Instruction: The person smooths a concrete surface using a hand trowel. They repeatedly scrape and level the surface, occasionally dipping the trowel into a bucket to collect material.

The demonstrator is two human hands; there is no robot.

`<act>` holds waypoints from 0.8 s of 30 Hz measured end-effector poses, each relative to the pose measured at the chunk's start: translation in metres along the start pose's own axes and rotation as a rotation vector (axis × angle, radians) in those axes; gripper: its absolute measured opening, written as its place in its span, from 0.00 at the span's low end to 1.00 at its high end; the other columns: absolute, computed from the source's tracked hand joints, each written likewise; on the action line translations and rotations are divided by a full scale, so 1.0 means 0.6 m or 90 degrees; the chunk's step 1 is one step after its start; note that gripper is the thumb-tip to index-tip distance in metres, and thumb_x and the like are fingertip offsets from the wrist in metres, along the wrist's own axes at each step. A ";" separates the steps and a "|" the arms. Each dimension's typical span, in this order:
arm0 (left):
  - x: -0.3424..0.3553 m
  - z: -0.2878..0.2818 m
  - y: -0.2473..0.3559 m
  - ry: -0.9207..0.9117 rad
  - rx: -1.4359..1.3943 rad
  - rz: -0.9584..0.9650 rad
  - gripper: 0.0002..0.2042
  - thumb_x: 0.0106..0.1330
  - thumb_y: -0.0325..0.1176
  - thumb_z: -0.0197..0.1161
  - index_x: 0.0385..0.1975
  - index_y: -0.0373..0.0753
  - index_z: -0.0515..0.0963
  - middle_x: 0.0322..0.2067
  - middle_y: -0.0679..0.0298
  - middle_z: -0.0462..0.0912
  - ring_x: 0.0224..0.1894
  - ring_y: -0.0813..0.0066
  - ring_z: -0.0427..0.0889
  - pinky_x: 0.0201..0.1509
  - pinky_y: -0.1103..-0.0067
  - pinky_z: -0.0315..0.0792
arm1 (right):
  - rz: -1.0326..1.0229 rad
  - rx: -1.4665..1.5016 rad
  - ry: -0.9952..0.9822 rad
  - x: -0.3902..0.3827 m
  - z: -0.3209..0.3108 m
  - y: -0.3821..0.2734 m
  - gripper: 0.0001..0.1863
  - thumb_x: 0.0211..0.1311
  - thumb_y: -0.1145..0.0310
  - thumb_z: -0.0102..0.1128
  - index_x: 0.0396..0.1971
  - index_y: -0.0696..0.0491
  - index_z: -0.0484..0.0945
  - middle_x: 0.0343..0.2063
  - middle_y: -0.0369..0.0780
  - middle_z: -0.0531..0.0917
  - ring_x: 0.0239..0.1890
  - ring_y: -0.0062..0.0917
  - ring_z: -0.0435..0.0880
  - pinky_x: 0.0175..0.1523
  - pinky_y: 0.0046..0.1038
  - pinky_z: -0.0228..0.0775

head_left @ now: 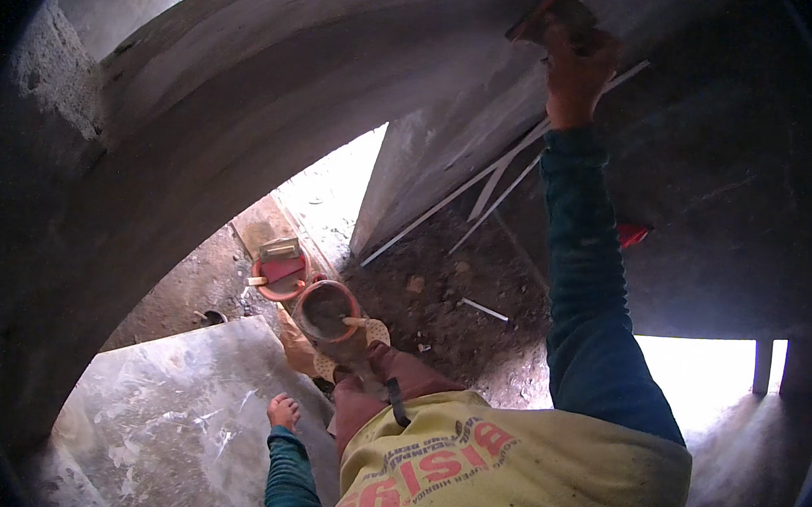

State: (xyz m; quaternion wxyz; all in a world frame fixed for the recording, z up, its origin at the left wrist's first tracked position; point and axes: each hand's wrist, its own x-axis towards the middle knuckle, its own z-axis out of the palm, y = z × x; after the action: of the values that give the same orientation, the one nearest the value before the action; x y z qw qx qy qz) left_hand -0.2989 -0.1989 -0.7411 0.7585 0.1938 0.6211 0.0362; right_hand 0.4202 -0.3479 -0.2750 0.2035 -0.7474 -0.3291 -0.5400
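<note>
My right hand [576, 73] is raised high and closed around the grip of a plastering float [541, 12], a flat, dark, brownish tool. Its blade lies at the grey plastered surface of the curved wall [347, 46]. Low on the left is my left hand [283, 411], with its fingers loosely bent and apart. Nothing shows in it, and it hangs over or beside a large pale, smeared panel [180, 408]. Whether it touches that panel, I cannot tell.
Below stand an orange-rimmed bucket [328, 310] of grey mix with a light-handled tool and another orange tub [280, 276] with tools on it. Thin white strips [460, 186] lean by the wall's edge. A red object [632, 236] lies to the right. The ground [441, 295] is rough dirt.
</note>
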 end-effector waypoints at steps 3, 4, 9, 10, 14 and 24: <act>-0.002 0.018 0.002 0.034 0.044 0.011 0.20 0.70 0.24 0.56 0.62 0.41 0.68 0.35 0.65 0.76 0.30 0.74 0.76 0.29 0.76 0.72 | 0.145 0.182 -0.102 -0.037 0.003 0.025 0.19 0.58 0.67 0.78 0.42 0.63 0.82 0.35 0.41 0.83 0.31 0.22 0.83 0.29 0.26 0.75; -0.002 0.023 0.003 0.052 0.070 0.018 0.20 0.70 0.24 0.56 0.62 0.40 0.69 0.35 0.65 0.76 0.30 0.74 0.76 0.30 0.76 0.72 | 0.280 0.350 -0.130 -0.043 -0.003 0.026 0.18 0.58 0.67 0.77 0.41 0.63 0.82 0.35 0.40 0.83 0.30 0.22 0.83 0.29 0.26 0.75; -0.018 0.023 0.013 0.061 0.099 0.030 0.21 0.69 0.24 0.56 0.62 0.39 0.69 0.36 0.65 0.77 0.31 0.74 0.76 0.31 0.77 0.73 | 0.412 0.507 -0.047 -0.024 -0.036 -0.009 0.16 0.60 0.65 0.76 0.39 0.62 0.86 0.33 0.37 0.84 0.31 0.21 0.83 0.30 0.24 0.77; -0.022 0.022 0.016 0.049 0.089 0.024 0.21 0.69 0.24 0.56 0.62 0.39 0.69 0.36 0.64 0.77 0.31 0.74 0.77 0.30 0.77 0.73 | 0.344 0.530 -0.005 -0.014 -0.035 -0.016 0.16 0.60 0.65 0.76 0.39 0.62 0.86 0.32 0.37 0.84 0.32 0.21 0.84 0.30 0.24 0.78; -0.029 0.021 0.023 0.053 0.099 0.024 0.22 0.69 0.24 0.55 0.63 0.38 0.69 0.36 0.64 0.77 0.31 0.75 0.77 0.29 0.79 0.73 | 0.292 0.403 0.019 0.008 -0.013 -0.021 0.18 0.61 0.62 0.76 0.41 0.61 0.86 0.34 0.37 0.85 0.34 0.22 0.84 0.32 0.25 0.78; 0.002 0.022 0.016 0.050 0.095 0.062 0.22 0.70 0.24 0.55 0.64 0.35 0.68 0.37 0.63 0.78 0.30 0.76 0.77 0.28 0.80 0.73 | 0.284 0.392 -0.202 0.021 -0.131 -0.012 0.24 0.63 0.56 0.73 0.52 0.57 0.82 0.43 0.41 0.85 0.41 0.27 0.86 0.42 0.28 0.79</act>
State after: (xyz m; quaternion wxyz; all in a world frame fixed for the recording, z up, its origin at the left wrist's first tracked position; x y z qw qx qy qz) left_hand -0.2842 -0.1932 -0.7373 0.7144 0.2782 0.6411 0.0343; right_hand 0.3647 -0.3915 -0.2371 0.4766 -0.7786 -0.3325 -0.2368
